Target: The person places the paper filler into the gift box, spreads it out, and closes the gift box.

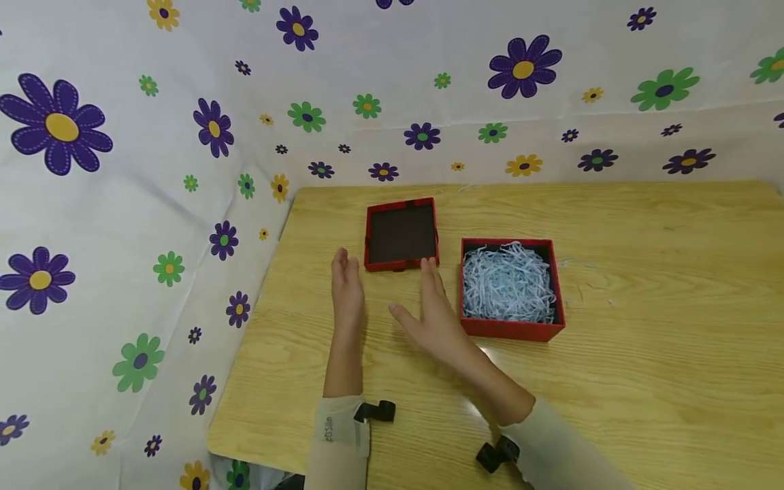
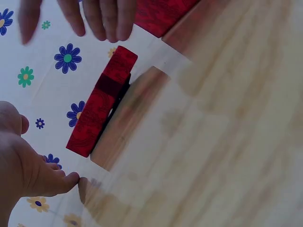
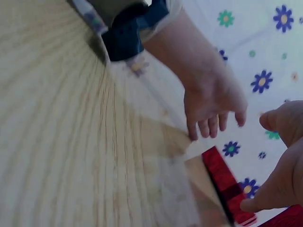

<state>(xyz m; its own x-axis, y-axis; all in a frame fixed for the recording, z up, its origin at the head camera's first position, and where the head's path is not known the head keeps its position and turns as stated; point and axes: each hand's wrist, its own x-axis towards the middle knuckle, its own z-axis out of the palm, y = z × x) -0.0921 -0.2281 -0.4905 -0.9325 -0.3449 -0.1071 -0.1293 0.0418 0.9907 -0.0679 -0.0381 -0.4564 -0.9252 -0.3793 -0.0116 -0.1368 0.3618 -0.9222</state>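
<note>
My left hand (image 1: 348, 292) is held over the table with straight fingers, near the lower left corner of a red box lid (image 1: 402, 235). The lid lies with its dark inside facing up and a dark ribbon band on its rim. My right hand (image 1: 437, 323) has its fingers extended and thumb spread, between the lid and a red box (image 1: 514, 330). Pale blue shredded paper (image 1: 508, 282) fills the open box. Both palms are apart with nothing between them. The left wrist view shows the lid's red side (image 2: 102, 101) beyond the hands.
The wooden table (image 1: 661, 327) extends far to the right. A few loose paper shreds (image 1: 578, 263) lie right of the box. White cloth with flowers (image 1: 392, 82) hangs behind and to the left. Each sleeve carries a black wrist mount (image 1: 376, 411).
</note>
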